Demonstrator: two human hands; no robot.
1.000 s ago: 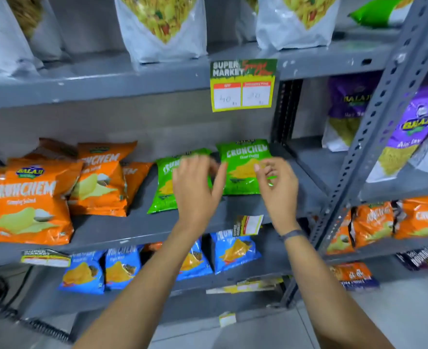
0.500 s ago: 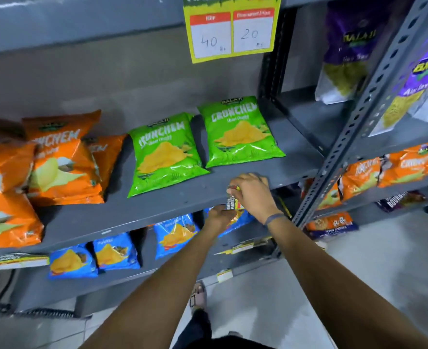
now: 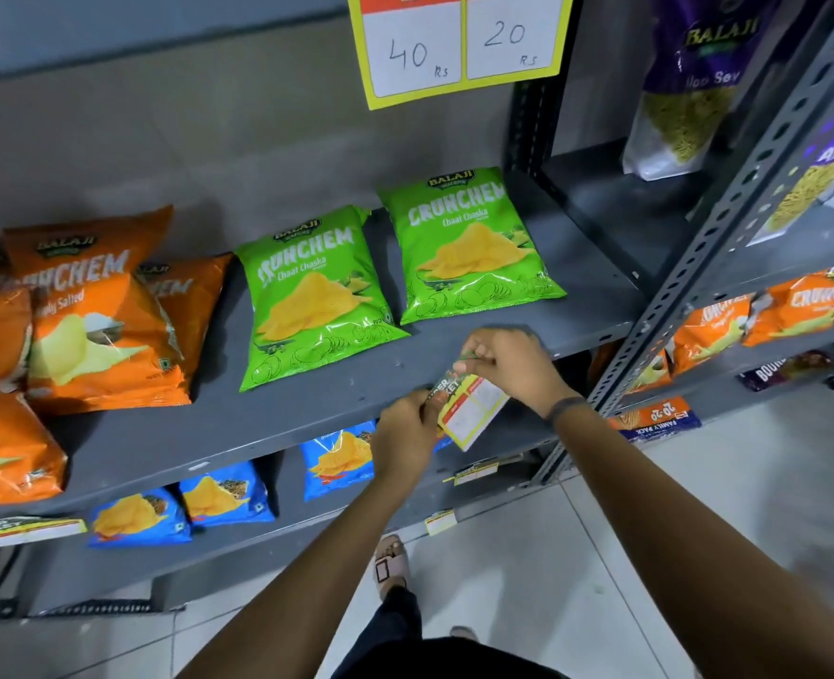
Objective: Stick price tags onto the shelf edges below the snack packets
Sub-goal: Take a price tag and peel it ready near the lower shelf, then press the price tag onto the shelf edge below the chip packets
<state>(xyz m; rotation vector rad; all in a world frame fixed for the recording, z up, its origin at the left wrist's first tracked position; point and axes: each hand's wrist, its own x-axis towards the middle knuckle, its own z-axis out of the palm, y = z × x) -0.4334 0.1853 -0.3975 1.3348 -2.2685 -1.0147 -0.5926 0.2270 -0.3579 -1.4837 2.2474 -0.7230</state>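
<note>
Head view: my left hand [image 3: 403, 441] and right hand [image 3: 505, 367] meet at the front lip of the grey metal shelf [image 3: 268, 423], both pinching one price tag [image 3: 471, 409]. The tag is a small, flat, yellow-bordered card with red headers and white boxes; it tilts off the edge, its lower corner hanging free over the gap beneath. My left fingers close on its left end, my right fingertips nip its upper edge. Just beyond, two glossy green Crunchem packets [image 3: 464, 247] lie flat on the matte shelf, with bare grey surface between them and the lip. Crinkled orange packets [image 3: 96, 311] crowd the far left. To the right a perforated steel upright [image 3: 728, 208] slants close beside my right wrist, hemming that side. Blue packets [image 3: 229, 497] sit on the shelf below; pale floor tiles [image 3: 528, 570] lie open underneath my arms. A larger yellow price sign [image 3: 459, 46] hangs above.
</note>
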